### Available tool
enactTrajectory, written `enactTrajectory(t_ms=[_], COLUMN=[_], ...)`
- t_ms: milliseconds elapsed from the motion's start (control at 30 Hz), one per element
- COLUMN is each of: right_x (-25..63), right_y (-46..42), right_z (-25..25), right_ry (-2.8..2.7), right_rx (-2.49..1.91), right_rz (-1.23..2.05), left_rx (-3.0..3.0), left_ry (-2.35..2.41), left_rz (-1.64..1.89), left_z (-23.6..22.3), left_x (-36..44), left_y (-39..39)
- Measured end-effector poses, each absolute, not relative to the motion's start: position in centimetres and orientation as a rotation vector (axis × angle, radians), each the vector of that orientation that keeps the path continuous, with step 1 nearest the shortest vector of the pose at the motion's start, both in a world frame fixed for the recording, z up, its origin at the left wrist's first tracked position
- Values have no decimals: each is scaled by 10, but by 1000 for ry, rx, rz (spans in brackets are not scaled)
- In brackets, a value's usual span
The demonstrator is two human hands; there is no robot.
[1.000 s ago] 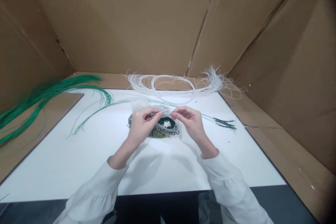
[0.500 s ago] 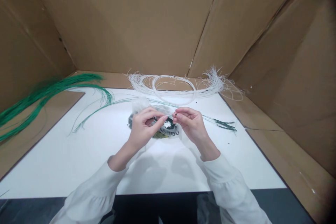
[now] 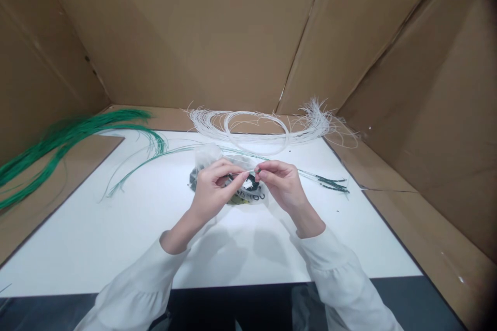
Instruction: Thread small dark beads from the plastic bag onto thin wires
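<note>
My left hand [image 3: 213,182] pinches a thin, pale strand [image 3: 250,171] between thumb and fingertips. Facing it, my right hand [image 3: 281,181] has its thumb and forefinger closed on a small dark bead [image 3: 259,170] at the strand's end; whether the strand passes through it is too small to tell. Below both hands lies a clear plastic bag [image 3: 259,196] with printed letters, holding dark beads [image 3: 252,183] and partly covered by my fingers. Behind it run long green wires [image 3: 166,152], their right ends strung with dark green beads [image 3: 332,184].
A coiled bundle of white strands [image 3: 256,137] lies at the back of the white table [image 3: 132,248]. Thick green strands [image 3: 58,139] hang over the left side. Cardboard walls [image 3: 194,36] enclose the back and both sides.
Both hands stay almost in place, still pinching. The right fingertips have closed a little more around the dark bead, and the view has shifted very slightly.
</note>
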State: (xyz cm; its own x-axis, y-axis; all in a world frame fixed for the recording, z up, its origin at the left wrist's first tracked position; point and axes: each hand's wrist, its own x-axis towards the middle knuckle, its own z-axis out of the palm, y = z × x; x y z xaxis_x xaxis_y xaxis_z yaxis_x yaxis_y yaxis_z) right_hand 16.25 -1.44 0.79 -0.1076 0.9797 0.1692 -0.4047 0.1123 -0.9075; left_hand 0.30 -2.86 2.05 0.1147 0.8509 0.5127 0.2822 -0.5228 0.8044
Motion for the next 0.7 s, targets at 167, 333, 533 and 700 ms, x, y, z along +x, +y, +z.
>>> enactTrajectory(t_ms=[167, 333, 533, 700], right_x=[163, 163, 164, 165], right_y=[-14, -15, -14, -15], right_z=[7, 9, 8, 9], right_ry=[-1063, -1091, -1085, -1067], right_rx=[-715, -661, -644, -695], right_rz=[1365, 1339, 1370, 1403], left_rx=[1893, 1920, 1943, 1952], left_ry=[1093, 1047, 1017, 1007], left_rz=[1440, 1479, 1515, 1533], left_z=[21, 21, 20, 22], left_x=[2, 2, 2, 3], left_y=[-28, -27, -28, -28])
